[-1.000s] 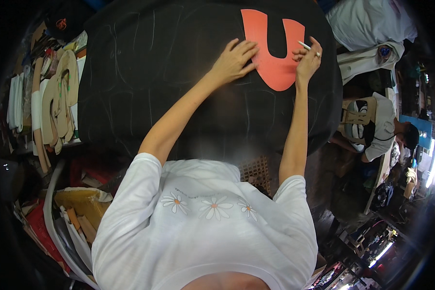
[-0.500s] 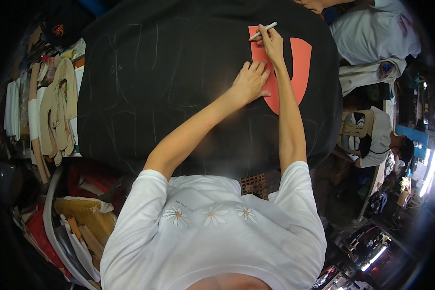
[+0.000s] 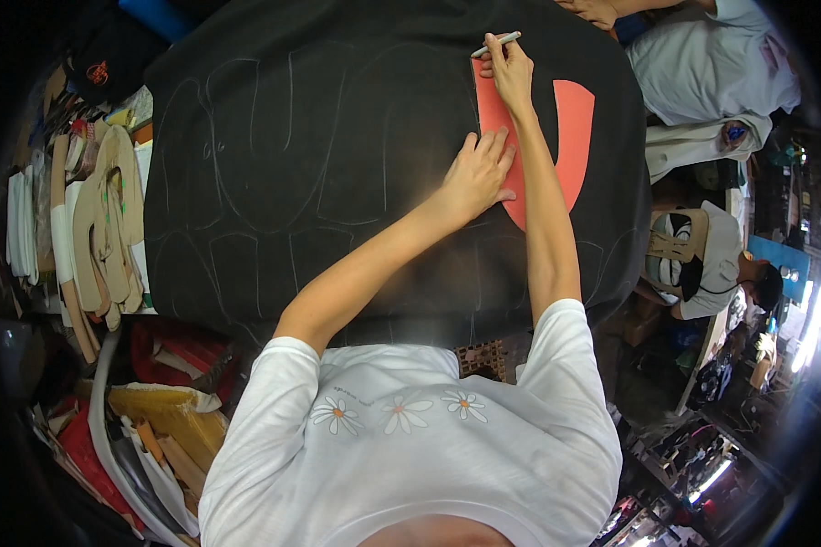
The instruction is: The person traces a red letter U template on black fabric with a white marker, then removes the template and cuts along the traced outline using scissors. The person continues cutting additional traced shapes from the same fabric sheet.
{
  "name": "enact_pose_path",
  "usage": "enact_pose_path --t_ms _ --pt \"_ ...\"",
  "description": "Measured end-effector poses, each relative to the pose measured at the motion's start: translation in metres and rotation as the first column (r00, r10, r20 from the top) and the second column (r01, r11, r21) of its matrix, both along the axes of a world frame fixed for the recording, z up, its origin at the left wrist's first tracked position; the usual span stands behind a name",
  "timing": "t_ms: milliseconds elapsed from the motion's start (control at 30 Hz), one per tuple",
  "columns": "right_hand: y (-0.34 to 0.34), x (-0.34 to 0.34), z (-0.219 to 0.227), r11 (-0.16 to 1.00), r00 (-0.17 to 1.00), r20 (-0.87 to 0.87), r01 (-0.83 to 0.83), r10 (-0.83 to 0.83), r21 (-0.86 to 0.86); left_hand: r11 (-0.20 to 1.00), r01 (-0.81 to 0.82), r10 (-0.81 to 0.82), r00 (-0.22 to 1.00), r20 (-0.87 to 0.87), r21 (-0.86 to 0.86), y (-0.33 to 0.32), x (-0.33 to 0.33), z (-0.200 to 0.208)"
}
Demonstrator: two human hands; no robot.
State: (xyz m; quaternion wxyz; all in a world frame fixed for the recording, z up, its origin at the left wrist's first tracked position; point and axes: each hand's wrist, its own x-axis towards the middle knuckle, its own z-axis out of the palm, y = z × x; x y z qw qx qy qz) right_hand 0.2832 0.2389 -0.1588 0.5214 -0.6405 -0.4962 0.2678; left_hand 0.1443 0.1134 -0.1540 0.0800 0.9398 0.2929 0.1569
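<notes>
A coral-red U-shaped template (image 3: 575, 137) lies on black fabric (image 3: 274, 164), right of the middle. Fingers spread, my left hand (image 3: 477, 180) presses down on the template's left arm. My right hand (image 3: 509, 77) grips a white marking pen (image 3: 504, 42) near the template's far end. The pen slants, with its tip at the upper left corner of the template. Part of the template is hidden under my right hand and forearm. Thin pale outlines of curved shapes cover the fabric to the left and nearer to me.
Beige cut pieces (image 3: 111, 219) and rolled material stand along the left edge. Folders and sheets (image 3: 169, 419) fill a holder at lower left. Another person's hand (image 3: 597, 11) rests at the far right edge of the fabric. A second person (image 3: 716, 264) sits further right.
My right hand has moved the pen farther up along the template's left edge to its upper corner. My left hand stays pressed on the template. The view has shifted slightly.
</notes>
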Motion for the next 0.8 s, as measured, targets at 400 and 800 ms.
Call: enact_pose_path --t_ms 400,800 --pt "-0.028 0.052 0.007 0.973 0.972 0.051 0.226 -0.228 0.038 0.998 0.018 -0.014 0.998 0.066 -0.055 -0.001 0.000 0.000" --pt "-0.108 0.029 0.019 0.994 0.936 0.337 0.107 -0.105 0.012 0.999 0.028 -0.026 0.996 0.090 -0.018 -0.001 -0.001 -0.002"
